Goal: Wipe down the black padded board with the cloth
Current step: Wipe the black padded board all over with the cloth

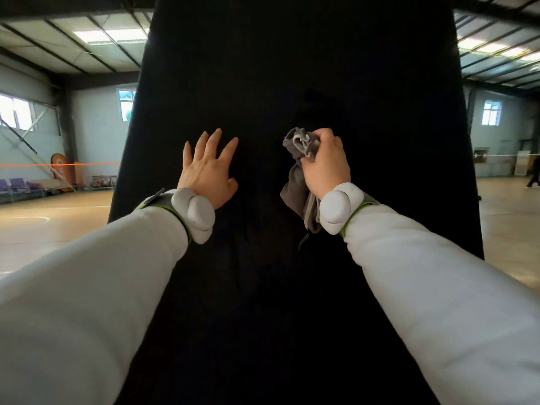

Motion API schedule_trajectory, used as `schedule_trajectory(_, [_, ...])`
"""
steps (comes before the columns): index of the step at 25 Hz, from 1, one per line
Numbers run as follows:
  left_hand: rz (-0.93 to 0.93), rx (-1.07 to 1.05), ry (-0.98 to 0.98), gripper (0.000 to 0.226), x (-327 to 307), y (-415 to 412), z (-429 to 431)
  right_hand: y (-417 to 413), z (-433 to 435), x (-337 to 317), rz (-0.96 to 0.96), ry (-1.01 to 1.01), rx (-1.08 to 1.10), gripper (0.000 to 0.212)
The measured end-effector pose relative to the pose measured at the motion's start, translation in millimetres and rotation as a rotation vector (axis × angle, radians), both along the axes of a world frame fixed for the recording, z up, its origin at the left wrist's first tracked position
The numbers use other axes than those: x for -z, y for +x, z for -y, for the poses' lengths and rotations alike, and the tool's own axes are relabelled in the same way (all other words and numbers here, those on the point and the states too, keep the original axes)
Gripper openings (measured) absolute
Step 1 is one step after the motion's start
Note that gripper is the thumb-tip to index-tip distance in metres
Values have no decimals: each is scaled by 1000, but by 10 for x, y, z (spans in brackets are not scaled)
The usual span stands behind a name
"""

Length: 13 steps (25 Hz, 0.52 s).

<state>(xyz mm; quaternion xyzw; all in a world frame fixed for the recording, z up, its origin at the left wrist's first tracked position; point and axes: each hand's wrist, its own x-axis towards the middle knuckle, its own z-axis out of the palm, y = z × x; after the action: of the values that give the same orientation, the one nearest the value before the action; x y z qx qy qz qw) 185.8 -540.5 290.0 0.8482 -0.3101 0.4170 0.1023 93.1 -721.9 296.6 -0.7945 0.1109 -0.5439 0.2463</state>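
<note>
The black padded board [292, 68] stands upright right in front of me and fills the middle of the view from top to bottom. My left hand [208, 168] lies flat against it with fingers spread, holding nothing. My right hand [325, 162] is closed around a bunched grey cloth [295, 185] with a pale edge. The cloth hangs down past my wrist in front of the board. Both wrists carry white rounded bands over white sleeves.
A large sports hall lies behind the board. A wooden floor [43, 223] shows on both sides. An orange net line [58, 164] and purple seats [17, 185] are at the left. A person's legs [534, 176] show at the far right edge.
</note>
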Motion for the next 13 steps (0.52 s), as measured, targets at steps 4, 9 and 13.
schedule_trajectory(4, [41, 40, 9, 74, -31, 95, 72, 81, 63, -15, -5, -13, 43, 32])
schedule_trajectory(9, [1, -59, 43, 83, -92, 265, 131, 221, 124, -153, 68, -38, 72, 32])
schedule_trajectory(13, [-30, -92, 102, 95, -55, 372, 140, 325, 124, -277, 124, -57, 120, 35])
